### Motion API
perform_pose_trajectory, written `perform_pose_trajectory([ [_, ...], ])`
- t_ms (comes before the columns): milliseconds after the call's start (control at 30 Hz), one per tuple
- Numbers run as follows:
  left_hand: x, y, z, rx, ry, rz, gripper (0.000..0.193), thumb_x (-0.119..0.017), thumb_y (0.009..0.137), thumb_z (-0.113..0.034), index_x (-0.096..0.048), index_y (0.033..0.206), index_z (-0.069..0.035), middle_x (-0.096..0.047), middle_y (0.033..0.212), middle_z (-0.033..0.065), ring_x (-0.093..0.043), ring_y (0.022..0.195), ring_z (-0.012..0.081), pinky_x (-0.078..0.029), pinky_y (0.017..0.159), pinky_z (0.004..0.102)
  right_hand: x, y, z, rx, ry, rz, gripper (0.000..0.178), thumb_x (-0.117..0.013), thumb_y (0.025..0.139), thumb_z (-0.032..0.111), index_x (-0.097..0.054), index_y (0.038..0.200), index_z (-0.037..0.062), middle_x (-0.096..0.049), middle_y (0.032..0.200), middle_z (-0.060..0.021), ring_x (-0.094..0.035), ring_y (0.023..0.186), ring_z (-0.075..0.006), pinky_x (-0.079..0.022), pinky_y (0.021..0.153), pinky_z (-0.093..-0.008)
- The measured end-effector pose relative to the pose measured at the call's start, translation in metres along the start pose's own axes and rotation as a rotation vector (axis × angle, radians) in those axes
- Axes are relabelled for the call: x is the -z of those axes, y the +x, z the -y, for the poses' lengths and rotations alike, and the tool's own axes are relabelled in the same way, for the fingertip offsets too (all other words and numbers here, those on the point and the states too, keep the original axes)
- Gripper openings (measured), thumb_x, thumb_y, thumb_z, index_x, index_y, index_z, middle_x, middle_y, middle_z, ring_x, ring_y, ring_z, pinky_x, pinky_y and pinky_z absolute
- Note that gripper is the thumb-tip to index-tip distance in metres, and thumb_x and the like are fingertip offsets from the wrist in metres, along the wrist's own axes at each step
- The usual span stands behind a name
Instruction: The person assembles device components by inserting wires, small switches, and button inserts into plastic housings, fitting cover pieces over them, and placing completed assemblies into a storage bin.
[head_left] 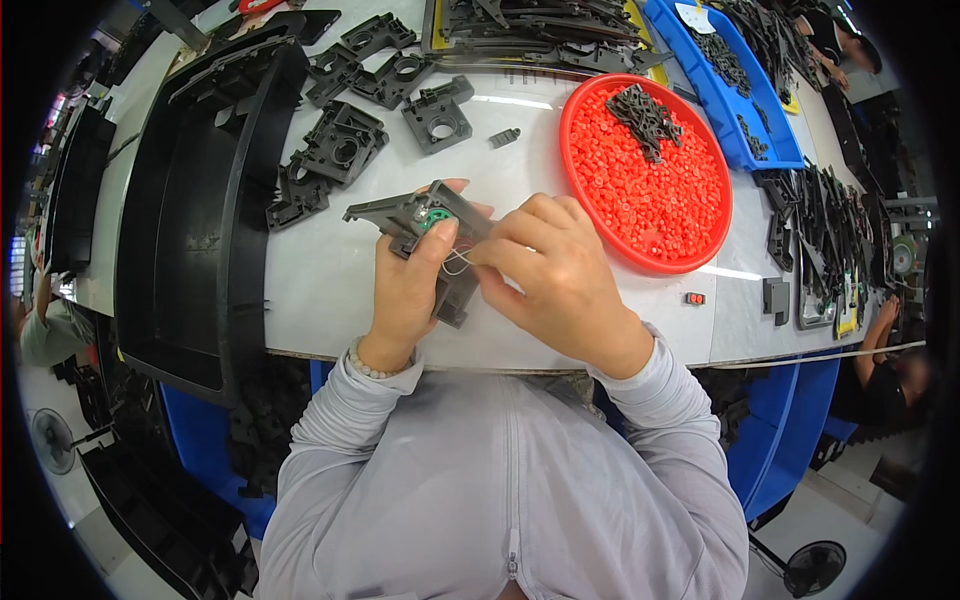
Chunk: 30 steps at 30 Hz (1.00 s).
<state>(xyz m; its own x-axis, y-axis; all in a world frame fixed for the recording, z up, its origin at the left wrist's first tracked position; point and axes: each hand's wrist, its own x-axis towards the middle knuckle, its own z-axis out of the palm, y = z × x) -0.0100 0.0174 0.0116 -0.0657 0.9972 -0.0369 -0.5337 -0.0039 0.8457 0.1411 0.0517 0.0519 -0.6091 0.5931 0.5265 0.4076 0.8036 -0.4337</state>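
Note:
My left hand (407,290) grips a dark grey plastic housing (407,212) in front of my chest, thumb pressed near a green round part (436,217) set in it. Thin white wire (457,262) loops out of the housing beside the thumb. Over the housing's right side, my right hand (555,275) has its fingers pinched together at the wire; the fingertips are partly hidden. Farther off on the white table lies a small dark grey plastic piece (505,137). A small dark piece with red inserts (695,298) rests to the right of my right hand.
A red round tray (567,150) of small red parts stands to the right, dark clips (645,118) on top. Several similar housings (345,145) lie back left, beside a long black bin (170,250). A blue tray (740,150) and long black parts (825,230) are far right.

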Motion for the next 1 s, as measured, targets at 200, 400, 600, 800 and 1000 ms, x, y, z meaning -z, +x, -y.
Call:
perform_pose_trajectory([
  [200,0.000,0.000,-0.002,-0.051,0.069,-0.017,0.037,-0.050,0.090,-0.013,-0.043,0.123,0.003,-0.060,0.105,0.0147,-0.060,0.091,0.0165,-0.048,0.081,0.0295,-0.014,0.000,0.006,0.087,-0.072,0.012,0.013,-0.061,0.066,0.009,-0.060,0.078,0.0060,-0.054,0.075,-0.0026,-0.051,0.078,-0.0211,-0.040,0.076,-0.0397],
  [400,-0.002,0.000,-0.001,-0.067,0.076,-0.050,0.037,-0.049,0.090,-0.011,-0.043,0.124,0.003,-0.059,0.107,0.0152,-0.059,0.092,0.0169,-0.048,0.081,0.0302,-0.022,-0.003,0.012,0.102,-0.165,0.018,0.023,-0.058,0.068,0.010,-0.060,0.091,0.0039,-0.055,0.086,-0.0076,-0.051,0.090,-0.0245,-0.038,0.089,-0.0501],
  [600,0.000,0.000,-0.006,-0.039,-0.071,-0.068,0.039,-0.048,0.089,-0.009,-0.040,0.125,0.003,-0.057,0.109,0.0175,-0.060,0.099,0.0261,-0.052,0.082,0.0340,0.005,-0.006,0.004,0.007,0.004,-0.051,0.028,-0.058,0.068,-0.001,-0.059,0.095,0.0026,-0.057,0.091,-0.0096,-0.054,0.087,-0.0258,-0.042,0.085,-0.0438],
  [800,0.001,0.000,-0.007,-0.104,-0.121,-0.071,0.040,-0.047,0.088,-0.010,-0.037,0.125,0.003,-0.054,0.111,0.0204,-0.059,0.101,0.0348,-0.055,0.080,0.0408,0.011,-0.046,-0.018,-0.639,0.640,-0.293,0.019,-0.061,0.078,-0.003,-0.056,0.096,0.0005,-0.058,0.090,-0.0050,-0.055,0.082,-0.0124,-0.043,0.076,-0.0233],
  [1000,-0.008,-0.002,-0.008,-0.131,-0.056,-0.052,0.040,-0.046,0.088,-0.010,-0.036,0.124,0.005,-0.055,0.111,0.0200,-0.059,0.102,0.0334,-0.055,0.079,0.0385,-0.004,-0.057,-0.021,-0.915,1.080,-0.249,0.015,-0.058,0.088,0.015,-0.053,0.095,0.0028,-0.055,0.078,-0.0004,-0.052,0.070,-0.0095,-0.044,0.068,-0.0244],
])
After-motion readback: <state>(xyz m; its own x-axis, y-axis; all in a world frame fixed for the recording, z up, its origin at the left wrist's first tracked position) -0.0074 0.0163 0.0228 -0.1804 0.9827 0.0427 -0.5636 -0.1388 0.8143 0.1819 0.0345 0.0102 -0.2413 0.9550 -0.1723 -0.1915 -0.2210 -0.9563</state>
